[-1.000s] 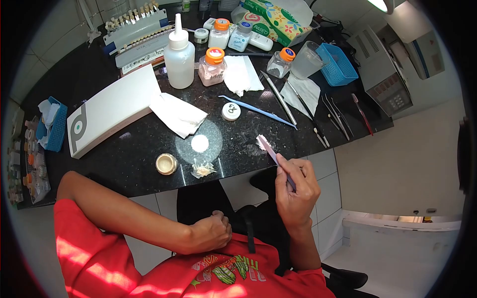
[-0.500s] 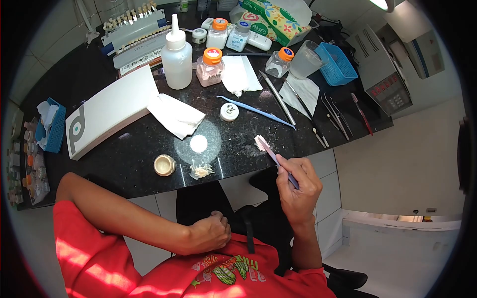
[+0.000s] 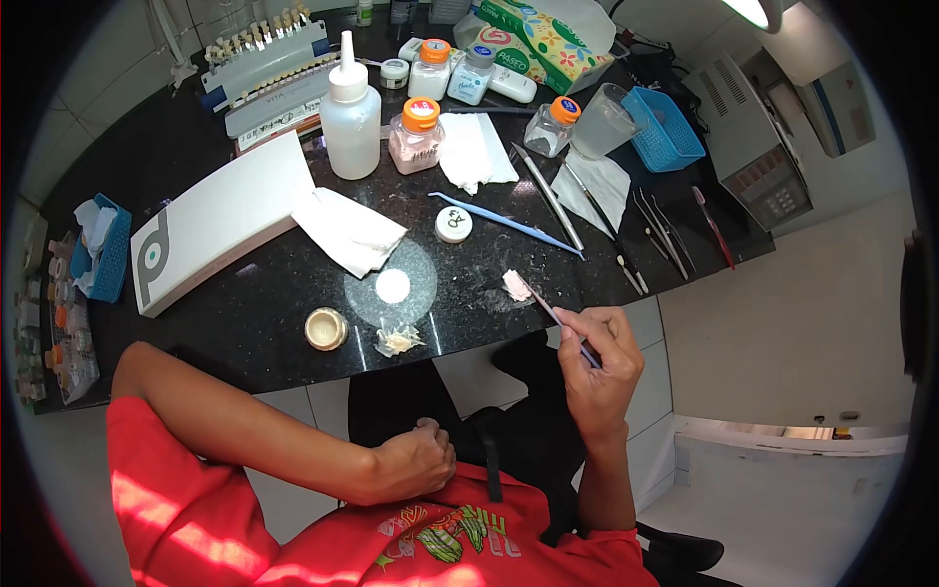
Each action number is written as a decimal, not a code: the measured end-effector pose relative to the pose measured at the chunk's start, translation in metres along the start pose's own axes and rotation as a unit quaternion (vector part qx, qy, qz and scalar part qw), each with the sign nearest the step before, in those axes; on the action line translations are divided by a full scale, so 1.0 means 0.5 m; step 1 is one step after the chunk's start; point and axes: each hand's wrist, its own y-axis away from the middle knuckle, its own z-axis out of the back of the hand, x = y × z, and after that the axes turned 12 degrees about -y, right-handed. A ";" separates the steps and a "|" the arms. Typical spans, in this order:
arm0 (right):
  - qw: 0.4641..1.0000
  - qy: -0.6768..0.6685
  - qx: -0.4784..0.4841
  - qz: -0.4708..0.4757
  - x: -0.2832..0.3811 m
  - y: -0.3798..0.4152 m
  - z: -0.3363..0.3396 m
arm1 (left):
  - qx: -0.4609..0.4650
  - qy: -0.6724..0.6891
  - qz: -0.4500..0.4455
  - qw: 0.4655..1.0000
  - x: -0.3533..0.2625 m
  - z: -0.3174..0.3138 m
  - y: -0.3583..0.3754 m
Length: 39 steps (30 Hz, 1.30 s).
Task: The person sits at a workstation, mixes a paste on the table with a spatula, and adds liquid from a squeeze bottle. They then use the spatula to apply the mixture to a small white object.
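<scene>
In the head view, my right hand (image 3: 604,367) grips a slim purple spatula (image 3: 572,333) near its lower end. The spatula's far tip meets a small mound of pale pink paste or powder (image 3: 516,286) on the black tabletop. My left hand (image 3: 419,462) lies in my lap, fingers curled into a loose fist; nothing shows in it. Left of the mound are an open small jar with cream-coloured contents (image 3: 326,329) and a crumpled translucent scrap (image 3: 398,340). Beyond them lie a white lid (image 3: 453,224) with handwriting and a blue double-ended instrument (image 3: 509,223).
A squeeze bottle (image 3: 352,122) and an orange-capped jar of pink powder (image 3: 417,137) stand farther back. A white box (image 3: 230,220) and folded tissue (image 3: 350,233) lie left. Metal tweezers (image 3: 665,230), a brush (image 3: 597,210) and a blue basket (image 3: 665,132) are on the right.
My right hand has shifted slightly right and down. The spatula has turned from showing its broad face to its thin edge, exposing more of the pink mound. My left hand stays put.
</scene>
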 end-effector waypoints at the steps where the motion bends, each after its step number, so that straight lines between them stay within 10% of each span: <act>1: 1.000 0.000 -0.002 -0.001 -0.005 -0.006 0.003 | -0.001 0.002 -0.001 1.000 0.000 -0.001 -0.001; 20: 0.983 0.058 0.108 0.137 -0.041 -0.096 0.035 | -0.009 -0.008 0.015 1.000 -0.002 -0.002 0.003; 29: 0.973 0.178 -0.066 0.129 0.009 -0.326 0.176 | -0.014 -0.008 0.004 1.000 0.002 -0.001 0.005; 39: 0.908 0.354 0.205 0.091 -0.030 -0.527 0.142 | -0.002 -0.026 -0.005 1.000 -0.009 -0.013 0.005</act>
